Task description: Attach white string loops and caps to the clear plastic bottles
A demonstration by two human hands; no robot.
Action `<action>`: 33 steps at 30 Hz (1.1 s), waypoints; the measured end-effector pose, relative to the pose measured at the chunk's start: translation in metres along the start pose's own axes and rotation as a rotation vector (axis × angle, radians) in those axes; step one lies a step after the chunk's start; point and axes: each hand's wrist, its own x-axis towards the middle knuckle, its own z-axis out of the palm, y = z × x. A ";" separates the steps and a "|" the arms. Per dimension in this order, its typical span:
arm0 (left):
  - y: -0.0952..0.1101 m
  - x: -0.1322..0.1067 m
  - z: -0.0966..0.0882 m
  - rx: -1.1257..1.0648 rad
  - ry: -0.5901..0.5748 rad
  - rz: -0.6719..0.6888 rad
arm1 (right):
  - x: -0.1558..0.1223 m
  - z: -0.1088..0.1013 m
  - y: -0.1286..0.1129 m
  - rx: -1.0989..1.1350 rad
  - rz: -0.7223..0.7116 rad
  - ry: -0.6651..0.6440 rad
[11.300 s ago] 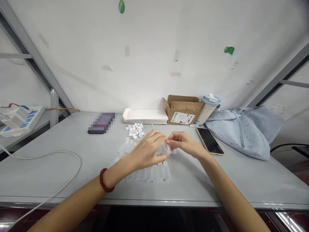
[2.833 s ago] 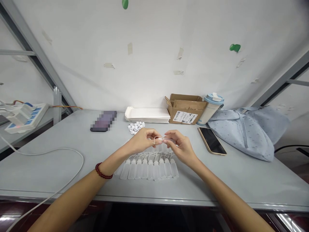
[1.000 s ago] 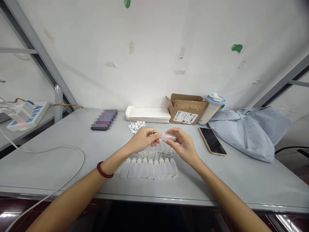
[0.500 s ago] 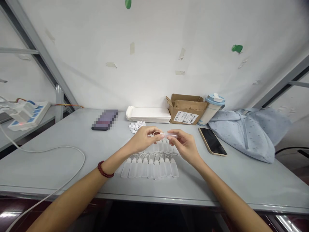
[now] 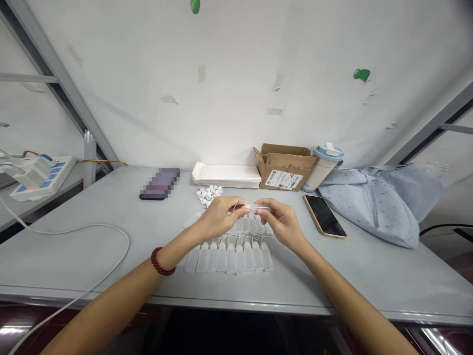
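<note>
While hands point(image 5: 218, 217) point(image 5: 281, 219) pinch it, the bottle point(image 5: 260, 207) seems level.

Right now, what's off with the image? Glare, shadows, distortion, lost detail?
Head view: metal frames lean outward at both sides, likely wide-angle stretch; head view: bright reflections in both bottom corners; head view: soft shadow on the table beside the right forearm; head view: held translucent bottle looks washed out, fine detail lost.

Smooth translucent plastic bottles point(image 5: 230, 260), matt cardboard box point(image 5: 290, 161)
</note>
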 end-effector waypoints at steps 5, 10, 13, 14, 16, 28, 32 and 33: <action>-0.004 0.001 0.002 0.010 0.004 -0.007 | 0.000 0.000 0.001 -0.011 0.000 -0.006; -0.007 0.001 0.000 -0.091 -0.131 -0.103 | -0.001 0.002 0.004 -0.087 -0.060 -0.009; -0.006 0.000 0.000 -0.061 -0.119 -0.107 | -0.001 0.002 0.003 -0.089 -0.046 -0.029; -0.005 0.000 0.000 -0.060 -0.115 -0.104 | -0.001 0.002 0.003 -0.089 -0.040 -0.034; -0.004 0.000 0.001 -0.051 -0.101 -0.090 | -0.001 0.001 0.001 -0.087 -0.026 -0.037; -0.014 -0.004 0.008 0.463 0.000 0.295 | 0.002 0.003 0.003 0.167 0.195 -0.123; -0.012 -0.005 0.009 0.535 -0.033 0.307 | 0.004 0.003 0.003 0.248 0.273 -0.160; -0.012 -0.004 0.009 0.529 -0.045 0.293 | 0.004 0.003 0.003 0.253 0.285 -0.166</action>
